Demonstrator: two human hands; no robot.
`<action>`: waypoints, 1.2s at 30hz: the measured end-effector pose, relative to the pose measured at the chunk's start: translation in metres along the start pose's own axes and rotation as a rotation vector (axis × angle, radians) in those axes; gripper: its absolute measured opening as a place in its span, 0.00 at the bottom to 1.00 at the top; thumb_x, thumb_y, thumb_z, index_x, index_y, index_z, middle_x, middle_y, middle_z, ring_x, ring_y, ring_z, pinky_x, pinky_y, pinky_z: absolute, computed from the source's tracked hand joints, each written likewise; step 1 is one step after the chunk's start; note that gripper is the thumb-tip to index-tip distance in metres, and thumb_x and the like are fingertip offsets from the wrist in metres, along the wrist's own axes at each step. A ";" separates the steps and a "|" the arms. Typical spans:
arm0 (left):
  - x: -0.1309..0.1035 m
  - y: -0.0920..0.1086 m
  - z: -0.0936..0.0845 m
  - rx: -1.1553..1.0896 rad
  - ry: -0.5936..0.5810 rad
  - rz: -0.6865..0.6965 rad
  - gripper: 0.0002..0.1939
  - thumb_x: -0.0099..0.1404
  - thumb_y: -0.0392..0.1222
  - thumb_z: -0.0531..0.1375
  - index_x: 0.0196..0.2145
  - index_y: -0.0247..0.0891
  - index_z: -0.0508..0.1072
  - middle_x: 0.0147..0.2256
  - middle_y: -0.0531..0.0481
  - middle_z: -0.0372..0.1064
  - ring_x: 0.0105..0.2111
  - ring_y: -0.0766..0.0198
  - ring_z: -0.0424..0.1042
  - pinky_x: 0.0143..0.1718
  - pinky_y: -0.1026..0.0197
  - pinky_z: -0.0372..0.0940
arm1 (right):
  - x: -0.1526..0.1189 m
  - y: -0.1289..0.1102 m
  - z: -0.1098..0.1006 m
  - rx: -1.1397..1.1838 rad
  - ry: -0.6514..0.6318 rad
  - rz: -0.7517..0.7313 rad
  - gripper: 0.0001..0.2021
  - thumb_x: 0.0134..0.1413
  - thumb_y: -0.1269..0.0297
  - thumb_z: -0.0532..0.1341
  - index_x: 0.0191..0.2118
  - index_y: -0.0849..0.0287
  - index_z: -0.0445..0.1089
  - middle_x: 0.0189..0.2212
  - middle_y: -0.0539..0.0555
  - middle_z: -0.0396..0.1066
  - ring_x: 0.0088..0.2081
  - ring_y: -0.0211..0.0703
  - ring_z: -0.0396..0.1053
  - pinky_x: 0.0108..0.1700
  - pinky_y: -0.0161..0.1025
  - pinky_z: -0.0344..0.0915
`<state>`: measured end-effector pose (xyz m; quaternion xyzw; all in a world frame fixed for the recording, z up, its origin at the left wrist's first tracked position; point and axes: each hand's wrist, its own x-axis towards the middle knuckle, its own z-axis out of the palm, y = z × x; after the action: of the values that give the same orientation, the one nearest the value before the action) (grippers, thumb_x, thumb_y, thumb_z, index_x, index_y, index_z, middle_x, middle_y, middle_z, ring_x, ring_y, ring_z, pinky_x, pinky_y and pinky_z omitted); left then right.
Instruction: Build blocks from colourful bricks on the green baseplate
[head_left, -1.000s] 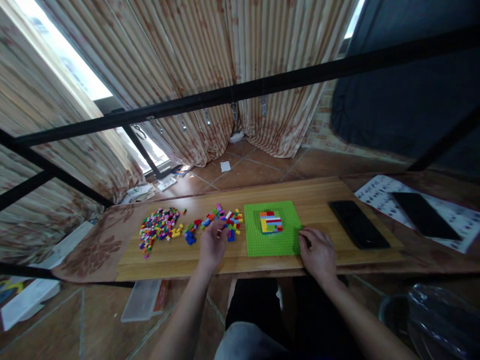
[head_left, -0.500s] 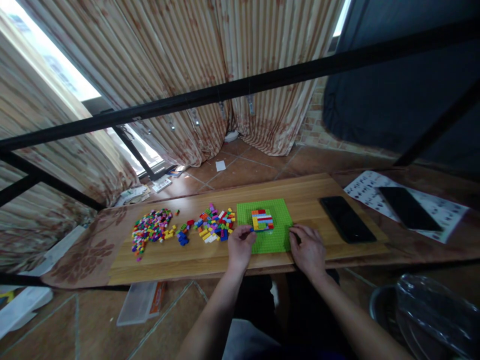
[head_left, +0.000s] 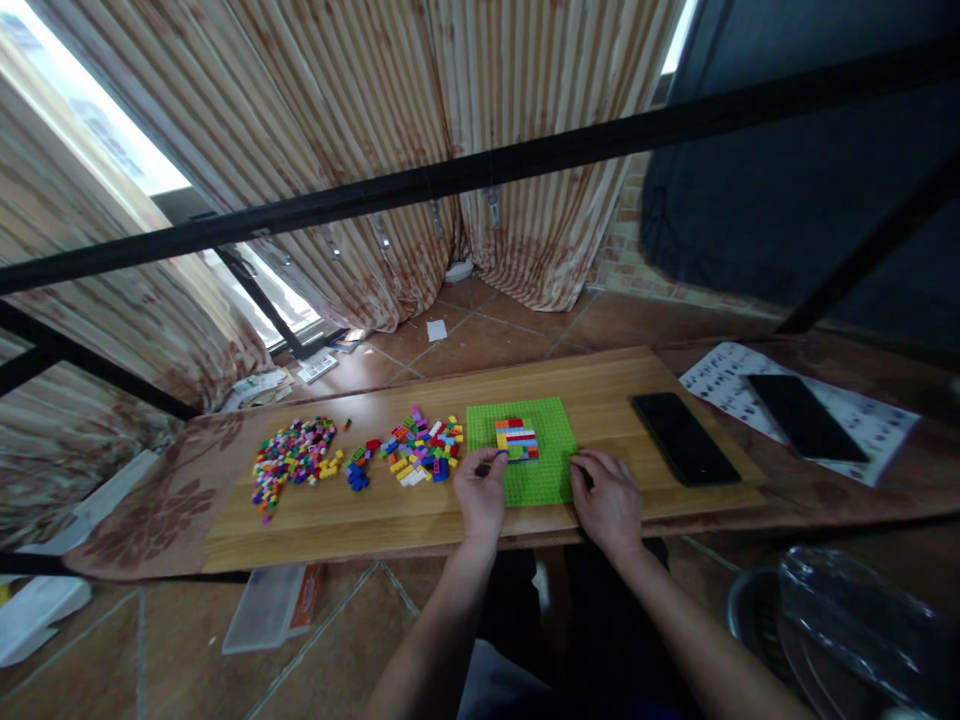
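Observation:
A green studded baseplate (head_left: pixel 551 480) lies on the wooden board. On it sits a flat block of toy bricks (head_left: pixel 517 438) in red, white, yellow and light blue. My left hand (head_left: pixel 481 490) is at the block's near left corner, thumb and forefinger pinched together. A speck of blue shows at those fingertips; whether it is a loose brick or part of the block, I cannot tell. Along the baseplate's right edge, my right hand (head_left: pixel 606 497) has its fingers curled, thumb and forefinger closed on the edge.
Left of the baseplate lie a loose pile of larger bricks (head_left: pixel 424 450), a few blue bricks (head_left: pixel 358 477) and a heap of small bricks (head_left: pixel 292 455). To the right are a black phone (head_left: pixel 684 438), a printed sheet (head_left: pixel 712 375) and a dark flat device (head_left: pixel 806 418). A black rail (head_left: pixel 525 165) crosses beyond the board.
The whole view has shifted slightly, so the scene sits a little further left. My left fingertips have moved slightly against the block's near left corner. My right hand stays at the baseplate's edge.

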<state>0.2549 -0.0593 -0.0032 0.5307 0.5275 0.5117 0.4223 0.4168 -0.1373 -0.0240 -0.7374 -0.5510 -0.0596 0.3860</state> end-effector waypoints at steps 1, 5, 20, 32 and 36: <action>0.000 0.000 0.000 0.002 0.008 0.000 0.08 0.54 0.44 0.62 0.30 0.36 0.75 0.29 0.50 0.73 0.29 0.66 0.70 0.33 0.64 0.64 | 0.000 0.000 0.000 -0.002 0.001 -0.001 0.11 0.58 0.63 0.53 0.38 0.56 0.73 0.40 0.56 0.72 0.42 0.49 0.65 0.45 0.45 0.62; 0.001 -0.001 -0.001 -0.004 0.008 -0.013 0.07 0.54 0.42 0.62 0.30 0.37 0.75 0.29 0.50 0.74 0.28 0.66 0.70 0.33 0.64 0.64 | 0.000 0.000 0.000 -0.011 -0.003 -0.001 0.11 0.58 0.64 0.53 0.38 0.56 0.73 0.40 0.56 0.72 0.42 0.48 0.64 0.46 0.45 0.62; 0.008 -0.001 -0.003 -0.024 -0.036 -0.073 0.10 0.55 0.44 0.60 0.31 0.36 0.75 0.28 0.50 0.73 0.29 0.66 0.70 0.32 0.65 0.63 | 0.000 0.002 0.001 -0.018 -0.019 0.003 0.11 0.57 0.64 0.54 0.38 0.57 0.73 0.41 0.56 0.72 0.43 0.49 0.64 0.46 0.44 0.61; 0.018 0.008 0.000 0.186 -0.065 -0.088 0.11 0.54 0.45 0.61 0.29 0.33 0.76 0.28 0.48 0.74 0.29 0.64 0.70 0.32 0.64 0.61 | 0.000 0.000 -0.001 -0.023 -0.019 0.007 0.11 0.58 0.63 0.54 0.38 0.57 0.73 0.41 0.56 0.72 0.43 0.48 0.64 0.47 0.43 0.61; 0.017 0.008 0.002 0.198 -0.060 -0.081 0.10 0.55 0.44 0.60 0.29 0.33 0.76 0.29 0.47 0.74 0.29 0.64 0.71 0.33 0.63 0.62 | -0.001 0.000 0.000 -0.019 -0.018 0.007 0.11 0.58 0.63 0.54 0.38 0.57 0.73 0.41 0.56 0.72 0.43 0.48 0.64 0.47 0.44 0.61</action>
<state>0.2561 -0.0427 0.0066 0.5632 0.5833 0.4237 0.4038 0.4167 -0.1379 -0.0241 -0.7435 -0.5513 -0.0570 0.3743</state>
